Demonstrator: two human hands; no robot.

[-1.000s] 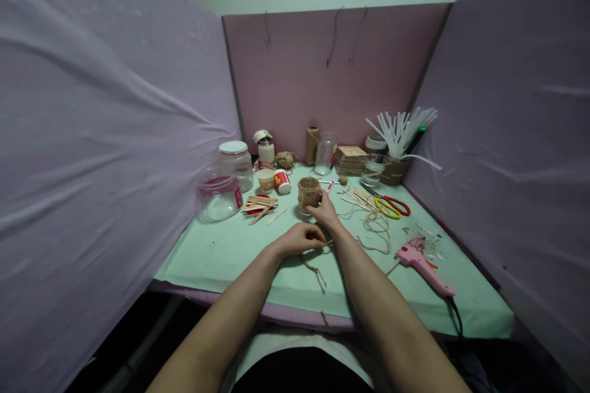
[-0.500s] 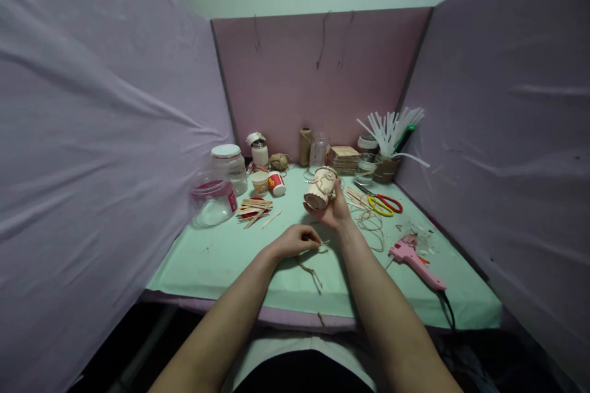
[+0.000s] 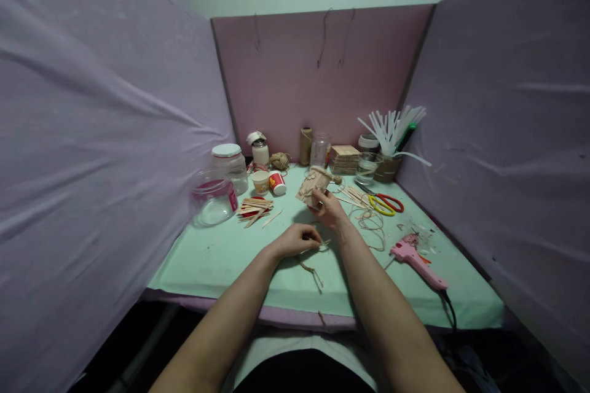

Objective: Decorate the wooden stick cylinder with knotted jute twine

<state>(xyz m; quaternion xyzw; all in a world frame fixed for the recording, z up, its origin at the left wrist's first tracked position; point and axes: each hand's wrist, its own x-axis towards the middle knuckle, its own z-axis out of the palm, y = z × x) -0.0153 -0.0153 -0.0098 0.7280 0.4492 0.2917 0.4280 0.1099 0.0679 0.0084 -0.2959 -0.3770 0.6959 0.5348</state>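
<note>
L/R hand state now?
Left hand: fingers pinched around a thin piece of twine.
Right hand: closed on the tilted wooden cup.

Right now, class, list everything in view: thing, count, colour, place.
Craft cup: one, tan, right hand
Craft sticks: many, pale, left, right
Paper cups: two, beige, red, left
Other containers: about seven, mostly clear, left, back
Glue gun: one, pink, right
Scissors: one, red-yellow, right
Plastic sticks: many, white, back right
Wooden squares: several, tan, back
Large twine ball: one, tan, back
Twine spool: one, brown, back
Loose twine: several, tan, centre, right
Table: one, mint, centre
Panels: three, mauve, around
Left hand: one, bare, front
Right hand: one, bare, centre
</note>
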